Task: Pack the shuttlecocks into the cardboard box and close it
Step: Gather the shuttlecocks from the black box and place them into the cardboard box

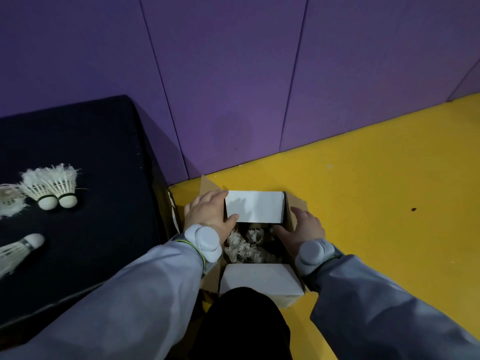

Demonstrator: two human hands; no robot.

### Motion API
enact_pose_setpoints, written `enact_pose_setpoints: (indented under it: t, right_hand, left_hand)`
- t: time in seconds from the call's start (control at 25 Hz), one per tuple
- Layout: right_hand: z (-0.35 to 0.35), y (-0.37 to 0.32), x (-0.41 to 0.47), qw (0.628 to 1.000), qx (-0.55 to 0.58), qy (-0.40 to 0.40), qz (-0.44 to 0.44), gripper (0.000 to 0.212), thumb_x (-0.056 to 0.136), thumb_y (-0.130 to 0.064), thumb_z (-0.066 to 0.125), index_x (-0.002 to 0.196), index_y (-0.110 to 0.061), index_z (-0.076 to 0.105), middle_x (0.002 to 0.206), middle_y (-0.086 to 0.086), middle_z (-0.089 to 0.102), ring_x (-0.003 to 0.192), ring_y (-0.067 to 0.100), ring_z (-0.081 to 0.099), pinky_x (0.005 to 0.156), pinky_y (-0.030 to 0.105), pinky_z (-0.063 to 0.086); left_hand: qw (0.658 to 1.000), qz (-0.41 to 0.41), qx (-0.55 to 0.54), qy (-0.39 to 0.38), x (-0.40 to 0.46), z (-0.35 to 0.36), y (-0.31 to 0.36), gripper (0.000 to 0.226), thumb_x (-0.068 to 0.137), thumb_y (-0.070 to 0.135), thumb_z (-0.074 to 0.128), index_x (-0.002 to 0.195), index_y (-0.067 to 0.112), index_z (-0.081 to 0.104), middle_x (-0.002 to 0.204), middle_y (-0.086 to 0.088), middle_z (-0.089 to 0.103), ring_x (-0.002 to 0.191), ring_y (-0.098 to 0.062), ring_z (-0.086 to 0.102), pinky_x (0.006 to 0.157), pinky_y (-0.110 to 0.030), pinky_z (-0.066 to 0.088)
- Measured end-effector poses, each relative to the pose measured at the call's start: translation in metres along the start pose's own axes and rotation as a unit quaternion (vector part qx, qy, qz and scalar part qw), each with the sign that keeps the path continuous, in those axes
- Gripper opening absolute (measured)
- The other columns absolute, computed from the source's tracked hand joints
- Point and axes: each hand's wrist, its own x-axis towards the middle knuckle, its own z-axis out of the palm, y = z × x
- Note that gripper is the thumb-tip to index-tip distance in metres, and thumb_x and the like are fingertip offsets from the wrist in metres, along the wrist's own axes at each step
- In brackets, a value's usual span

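A cardboard box point(292, 219) sits on the yellow floor below me. Its far white flap point(255, 206) and near white flap point(259, 280) are folded inward, leaving a gap. Through the gap I see several white feather shuttlecocks point(242, 249) inside. My left hand point(209, 213) rests on the box's left side, thumb on the far flap's corner. My right hand point(302, 228) lies flat against the right side flap, fingers apart. More shuttlecocks lie on the black mat: a pair point(52, 187) at the left, one point(19, 249) nearer me, another point(9, 201) at the frame edge.
The raised black mat point(85, 229) stands left of the box. A purple padded wall point(259, 87) runs behind the box. Yellow floor point(376, 190) spreads to the right. My dark-clad knee point(244, 320) is just in front of the box.
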Motion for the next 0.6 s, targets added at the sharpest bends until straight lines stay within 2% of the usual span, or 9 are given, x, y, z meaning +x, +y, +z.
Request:
enact_pose_setpoints:
  t: [0.36,0.6]
  right_hand:
    - [-0.01,-0.086,-0.068,0.994,-0.021,0.061,-0.086,0.064,0.085,-0.045,0.057,0.142,-0.024,0.037,0.148,-0.002,0.042,0.137,0.023,0.037,0.11,0.04,0.036]
    - [0.009,-0.156,-0.117,0.985,-0.035,0.078,-0.15,0.062,0.085,-0.046,0.056,0.141,-0.025,0.039,0.146,-0.004,0.045,0.135,0.022,0.04,0.108,0.039,0.038]
  left_hand:
    - [0.994,-0.003,-0.024,0.102,-0.055,-0.073,-0.051,0.063,0.085,0.048,0.055,0.142,0.033,0.035,0.147,0.011,0.04,0.135,-0.017,0.034,0.108,-0.032,0.024]
    - [0.982,-0.063,-0.04,0.175,-0.101,-0.12,-0.121,0.058,0.086,0.046,0.054,0.14,0.034,0.038,0.145,0.011,0.042,0.135,-0.016,0.034,0.109,-0.032,0.023]
